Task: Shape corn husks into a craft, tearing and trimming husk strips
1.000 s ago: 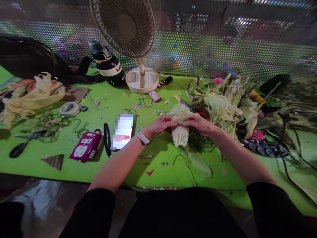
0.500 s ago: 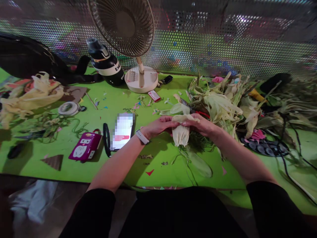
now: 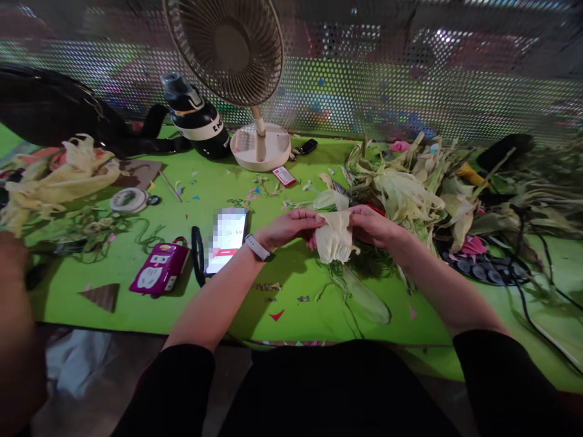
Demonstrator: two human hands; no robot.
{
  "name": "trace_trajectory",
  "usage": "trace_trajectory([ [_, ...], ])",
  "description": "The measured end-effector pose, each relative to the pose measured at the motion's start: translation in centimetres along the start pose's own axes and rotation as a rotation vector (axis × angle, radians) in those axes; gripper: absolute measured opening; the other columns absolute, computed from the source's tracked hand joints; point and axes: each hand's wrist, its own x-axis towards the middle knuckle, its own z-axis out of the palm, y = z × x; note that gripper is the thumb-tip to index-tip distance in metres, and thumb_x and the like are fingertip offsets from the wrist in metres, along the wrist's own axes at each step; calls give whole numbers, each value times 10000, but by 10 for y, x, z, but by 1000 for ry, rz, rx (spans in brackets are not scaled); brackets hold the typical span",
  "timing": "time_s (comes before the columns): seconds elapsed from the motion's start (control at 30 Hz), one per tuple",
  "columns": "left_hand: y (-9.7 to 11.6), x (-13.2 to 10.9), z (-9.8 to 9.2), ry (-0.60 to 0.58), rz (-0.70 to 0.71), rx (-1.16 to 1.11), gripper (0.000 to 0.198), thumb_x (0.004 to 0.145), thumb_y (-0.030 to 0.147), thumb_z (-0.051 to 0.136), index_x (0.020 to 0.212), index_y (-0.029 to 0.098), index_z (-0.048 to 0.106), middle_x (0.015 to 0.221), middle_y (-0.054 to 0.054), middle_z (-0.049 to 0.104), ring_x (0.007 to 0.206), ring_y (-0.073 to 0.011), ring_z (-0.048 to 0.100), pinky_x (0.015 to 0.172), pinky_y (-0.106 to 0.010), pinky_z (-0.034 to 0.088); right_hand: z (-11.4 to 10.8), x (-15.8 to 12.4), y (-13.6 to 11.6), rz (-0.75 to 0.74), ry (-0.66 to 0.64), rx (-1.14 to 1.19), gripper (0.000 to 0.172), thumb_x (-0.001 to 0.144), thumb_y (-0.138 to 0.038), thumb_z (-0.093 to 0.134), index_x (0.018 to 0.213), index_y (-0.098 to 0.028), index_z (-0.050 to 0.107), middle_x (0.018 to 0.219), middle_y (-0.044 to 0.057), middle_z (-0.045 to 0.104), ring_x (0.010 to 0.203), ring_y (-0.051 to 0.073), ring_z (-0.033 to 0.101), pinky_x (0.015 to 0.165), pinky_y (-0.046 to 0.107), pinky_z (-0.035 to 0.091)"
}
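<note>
Both my hands hold a pale yellow corn husk piece (image 3: 334, 241) above the green table (image 3: 136, 291). My left hand (image 3: 291, 226) pinches its upper left edge, fingers closed. My right hand (image 3: 371, 223) grips the upper right edge, fingers curled round it. The husk hangs down between them, crumpled. A white band sits on my left wrist. A flat green leaf (image 3: 364, 298) lies on the table just below the husk.
A heap of corn husks (image 3: 410, 182) lies to the right, another pile (image 3: 54, 179) at far left. A phone (image 3: 226, 238), a purple power strip (image 3: 159, 268), a tape roll (image 3: 129, 199), a desk fan (image 3: 255, 91) and a dark bottle (image 3: 198, 118) stand around. Another person's arm (image 3: 13, 328) enters at left.
The husk has been pulled wider and more crumpled between my hands. The scissors at far left are no longer visible, and another person's arm has come into view at the left edge.
</note>
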Motion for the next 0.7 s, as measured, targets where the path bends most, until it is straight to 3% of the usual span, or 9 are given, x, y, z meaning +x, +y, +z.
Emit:
trace_trajectory([
  [0.1, -3, 4, 5, 95, 38, -8, 438, 645, 437, 836, 920, 138, 671, 706, 2, 676, 568, -90, 609, 553, -216, 481, 0, 2, 2, 16, 10, -5, 176, 589, -315, 773, 640, -172, 685, 559, -13, 644, 476, 99, 540, 469, 214, 455],
  [0.23, -11, 14, 11, 340, 202, -76, 372, 640, 443, 832, 697, 145, 618, 591, 46, 583, 508, -53, 507, 498, -188, 406, 3, 3, 2, 61, 7, -63, 211, 579, -313, 778, 666, -145, 686, 571, -3, 668, 464, 100, 558, 456, 217, 457],
  [0.33, -16, 18, 14, 466, 202, -132, 407, 661, 503, 800, 633, 155, 591, 531, 47, 540, 456, -61, 459, 443, -202, 353, 5, 4, 3, 81, -17, -46, 215, 572, -306, 784, 631, -140, 661, 541, -4, 660, 431, 95, 548, 433, 210, 454],
  [0.47, -17, 16, 18, 394, 141, -233, 462, 669, 601, 753, 660, 162, 611, 545, 33, 556, 480, -90, 496, 495, -237, 418, 6, 6, 6, 127, 5, 20, 190, 558, -263, 773, 602, -143, 632, 512, -17, 640, 424, 93, 559, 422, 199, 467],
  [0.53, -16, 14, 20, 364, 142, -224, 420, 611, 517, 829, 734, 153, 659, 614, 18, 615, 528, -95, 530, 546, -242, 442, 6, 8, 7, 119, 2, 34, 182, 567, -257, 766, 612, -137, 637, 507, -18, 640, 417, 92, 561, 409, 192, 464],
  [0.6, -15, 14, 22, 403, 169, -223, 407, 557, 425, 880, 777, 144, 686, 667, 10, 648, 550, -87, 537, 556, -230, 432, 6, 10, 7, 87, -20, 40, 204, 586, -284, 773, 608, -135, 635, 487, -19, 635, 395, 89, 552, 399, 190, 461],
  [0.7, -13, 13, 22, 529, 231, -264, 370, 556, 396, 882, 697, 141, 655, 626, 26, 616, 518, -61, 499, 512, -206, 378, 5, 12, 6, 58, -93, 28, 270, 611, -335, 802, 583, -130, 628, 470, -11, 636, 383, 77, 546, 406, 175, 460],
])
